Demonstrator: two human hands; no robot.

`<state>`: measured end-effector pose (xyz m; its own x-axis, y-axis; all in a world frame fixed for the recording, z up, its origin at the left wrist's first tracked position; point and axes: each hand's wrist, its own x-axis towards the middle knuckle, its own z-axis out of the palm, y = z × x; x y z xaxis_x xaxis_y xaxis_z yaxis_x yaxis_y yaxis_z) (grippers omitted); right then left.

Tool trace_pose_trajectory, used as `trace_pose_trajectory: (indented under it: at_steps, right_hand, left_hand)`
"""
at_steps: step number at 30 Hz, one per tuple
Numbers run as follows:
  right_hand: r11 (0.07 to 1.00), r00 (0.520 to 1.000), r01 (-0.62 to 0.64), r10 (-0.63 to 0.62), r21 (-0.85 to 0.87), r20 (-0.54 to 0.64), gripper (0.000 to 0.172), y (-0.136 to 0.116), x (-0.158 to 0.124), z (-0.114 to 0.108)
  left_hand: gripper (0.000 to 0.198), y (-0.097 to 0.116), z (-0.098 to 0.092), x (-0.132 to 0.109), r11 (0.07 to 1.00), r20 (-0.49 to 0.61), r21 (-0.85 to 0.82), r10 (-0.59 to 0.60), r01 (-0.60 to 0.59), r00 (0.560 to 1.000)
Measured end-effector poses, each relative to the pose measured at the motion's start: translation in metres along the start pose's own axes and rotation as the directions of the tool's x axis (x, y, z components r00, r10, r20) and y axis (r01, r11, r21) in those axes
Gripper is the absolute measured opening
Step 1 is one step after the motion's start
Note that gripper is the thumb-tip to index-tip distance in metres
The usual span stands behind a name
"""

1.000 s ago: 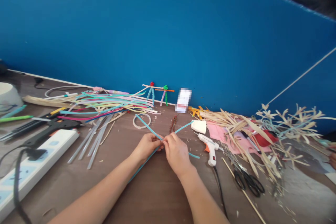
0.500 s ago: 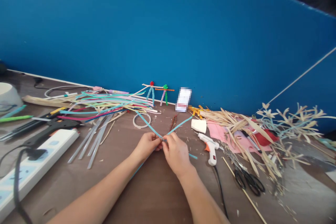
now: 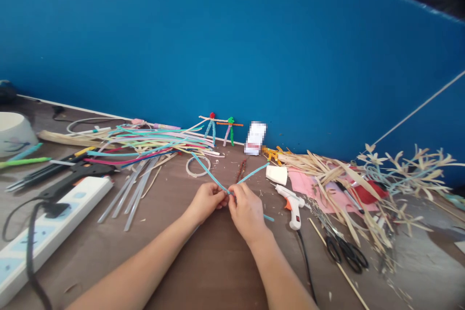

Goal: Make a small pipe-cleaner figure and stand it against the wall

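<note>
Light-blue pipe cleaners (image 3: 209,171) cross between my hands, low over the brown table. My left hand (image 3: 209,199) pinches them near the crossing, fingers closed. My right hand (image 3: 247,209) grips them from the other side, its fingertips nearly meeting the left ones. Two ends spread out in a V beyond my hands, and a short end shows to the right of my right hand. The crossing itself is mostly covered by my fingers. Behind it lie a brown twisted pipe cleaner (image 3: 240,171) and a ring of clear tape (image 3: 198,166).
Two pipe-cleaner figures (image 3: 212,128) lean on the blue wall beside a blurred white card (image 3: 255,138). Left are many coloured pipe cleaners (image 3: 156,141), glue sticks (image 3: 140,196) and a power strip (image 3: 54,237). Right are a white glue gun (image 3: 292,207), scissors (image 3: 347,253) and dried strips (image 3: 337,174).
The whole scene has shifted slightly right as the camera turned a little. Both hands keep their grip at the crossing; the strand end below my left hand shows less.
</note>
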<state>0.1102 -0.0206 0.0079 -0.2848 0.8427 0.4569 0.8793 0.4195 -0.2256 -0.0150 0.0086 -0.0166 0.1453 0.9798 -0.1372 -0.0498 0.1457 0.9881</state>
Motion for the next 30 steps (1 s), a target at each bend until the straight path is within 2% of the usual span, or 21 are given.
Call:
trace_pose_trajectory:
  at_steps: [13,16,26,30]
  right_hand:
    - [0.996,0.998,0.046,-0.042,-0.076,0.055,0.005,0.0036,0.0002,-0.0013]
    - [0.998,0.998,0.039,-0.036,-0.057,0.055,0.011,0.0046,0.0007,-0.0028]
    - [0.998,0.997,-0.062,0.063,0.031,-0.042,0.003,0.0041,-0.001,0.0038]
    - [0.998,0.998,-0.051,0.052,0.03,-0.045,0.005,0.0036,-0.0015,0.0039]
  left_hand:
    - [0.009,-0.0001,-0.0021,0.0009,0.997,0.015,0.035,-0.076,0.076,0.997]
    - [0.009,0.001,-0.0019,0.0005,0.996,0.016,0.029,-0.086,0.085,0.996]
    - [0.014,0.0015,0.0023,-0.0015,1.0,-0.017,-0.002,0.014,-0.015,1.0]
    - [0.015,-0.001,0.0018,-0.0007,1.0,-0.026,0.001,0.021,-0.021,0.999]
